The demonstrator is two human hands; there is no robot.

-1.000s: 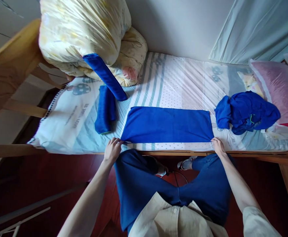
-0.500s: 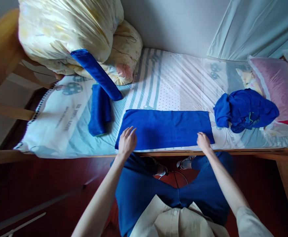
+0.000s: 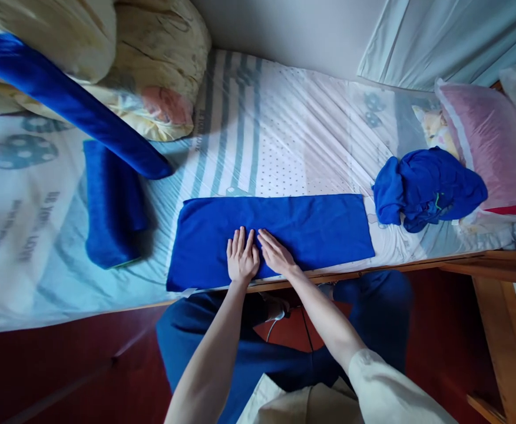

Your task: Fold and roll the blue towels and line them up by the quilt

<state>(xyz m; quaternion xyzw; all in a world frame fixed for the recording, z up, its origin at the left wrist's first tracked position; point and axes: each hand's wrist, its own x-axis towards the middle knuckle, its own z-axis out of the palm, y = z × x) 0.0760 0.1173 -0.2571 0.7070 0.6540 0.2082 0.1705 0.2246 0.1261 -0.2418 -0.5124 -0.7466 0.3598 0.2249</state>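
A blue towel, folded into a long strip, lies flat along the near edge of the bed. My left hand and my right hand rest side by side on its middle, palms down, fingers stretched out and holding nothing. A folded blue towel lies to the left. A rolled blue towel leans against the yellow bedding. A crumpled blue cloth sits at the right, beside the pink pillow.
Yellow duvet and pillows are piled at the left end of the bed. A pink pillow lies at the right end, and a pale curtain hangs behind it. The wooden bed rail runs along the near edge above a dark red floor.
Both hands have left the towel's near corners and come together flat on its middle. The view has shifted left and closer to the bed.
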